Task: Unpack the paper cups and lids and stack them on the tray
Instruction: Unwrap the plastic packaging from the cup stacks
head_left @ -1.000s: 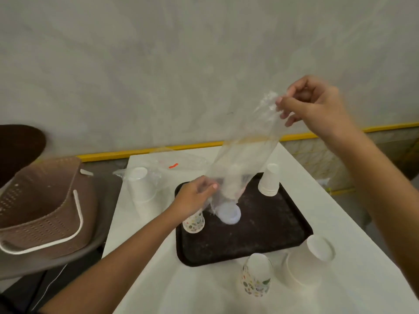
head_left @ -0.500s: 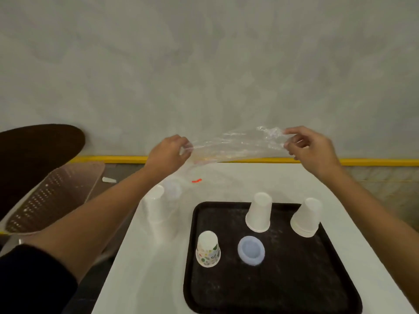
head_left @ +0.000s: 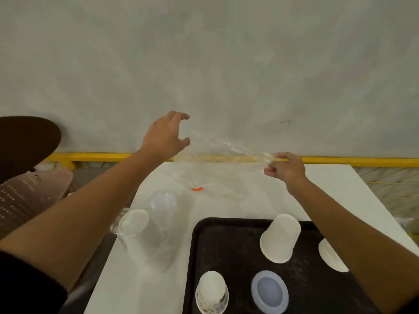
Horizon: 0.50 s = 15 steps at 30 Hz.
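I see wrapped white cups point(head_left: 134, 223) lying on the table point(head_left: 328, 184) left of the black tray point(head_left: 229, 245); the left hand point(head_left: 164, 138) is raised, fingers spread, gripping nothing. Clear crinkled bag point(head_left: 223, 147) hangs beyond the tray, its right end pinched by the right hand point(head_left: 285, 169). On the tray: inverted patterned cup point(head_left: 212, 291), bluish lid point(head_left: 269, 291), inverted white cup point(head_left: 280, 237).
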Tool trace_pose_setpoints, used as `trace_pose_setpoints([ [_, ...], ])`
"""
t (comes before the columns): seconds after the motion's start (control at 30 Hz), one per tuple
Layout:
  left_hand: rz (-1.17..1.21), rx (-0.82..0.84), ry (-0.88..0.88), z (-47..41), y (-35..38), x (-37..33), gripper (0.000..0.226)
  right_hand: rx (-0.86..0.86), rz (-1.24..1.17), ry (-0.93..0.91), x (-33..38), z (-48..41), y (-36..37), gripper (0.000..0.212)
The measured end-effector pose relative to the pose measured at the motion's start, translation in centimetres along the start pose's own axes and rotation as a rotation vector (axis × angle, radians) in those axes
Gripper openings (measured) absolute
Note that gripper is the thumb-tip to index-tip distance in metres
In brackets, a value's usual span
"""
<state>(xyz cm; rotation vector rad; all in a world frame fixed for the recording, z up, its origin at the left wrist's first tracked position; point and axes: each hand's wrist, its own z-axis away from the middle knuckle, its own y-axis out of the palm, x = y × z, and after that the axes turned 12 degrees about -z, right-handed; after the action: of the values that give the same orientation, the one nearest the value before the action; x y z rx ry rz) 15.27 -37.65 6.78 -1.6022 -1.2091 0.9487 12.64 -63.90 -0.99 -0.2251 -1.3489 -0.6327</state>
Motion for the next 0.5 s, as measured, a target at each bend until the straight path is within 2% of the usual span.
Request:
trace_pose_setpoints([
  [0.07, 0.056, 0.055, -0.011, 0.2, 0.8, 0.8, 0.052, 0.001, 0.061, 0.111, -2.1, -1.5, -0.1, 0.022],
  [0.1, 0.105, 0.099, -0.022, 0.4, 1.2, 1.2, 0.051, 0.022, 0.165, 0.183, -2.6, -1.5, 0.1, 0.025],
  [0.13, 0.168, 0.146, -0.039, 0.6, 1.6, 1.7, 0.049, 0.026, 0.471, 0.151, -3.6, -1.0, 0.1, 0.032],
  [0.17, 0.235, 0.194, -0.064, 0.9, 2.0, 2.1, 0.047, 0.059, 0.507, 0.149, -4.2, -1.0, 0.2, 0.035],
  [0.2, 0.295, 0.235, -0.093, 1.2, 2.2, 2.5, 0.045, 0.032, 0.224, 0.27, -4.6, -0.9, 0.5, 0.035],
  [0.23, 0.341, 0.265, -0.12, 1.5, 2.4, 2.9, 0.043, 0.063, 0.045, 0.31, -4.9, -0.7, 0.7, 0.035],
  [0.27, 0.376, 0.284, -0.143, 1.9, 2.5, 3.2, 0.041, 0.066, -0.014, 0.293, -5.1, -0.2, 1.1, 0.039],
  [0.5, 0.563, 0.299, -0.266, 5.0, 1.6, 4.6, 0.026, 0.087, 0.025, 0.315, -2.6, 3.0, 0.9, 0.053],
])
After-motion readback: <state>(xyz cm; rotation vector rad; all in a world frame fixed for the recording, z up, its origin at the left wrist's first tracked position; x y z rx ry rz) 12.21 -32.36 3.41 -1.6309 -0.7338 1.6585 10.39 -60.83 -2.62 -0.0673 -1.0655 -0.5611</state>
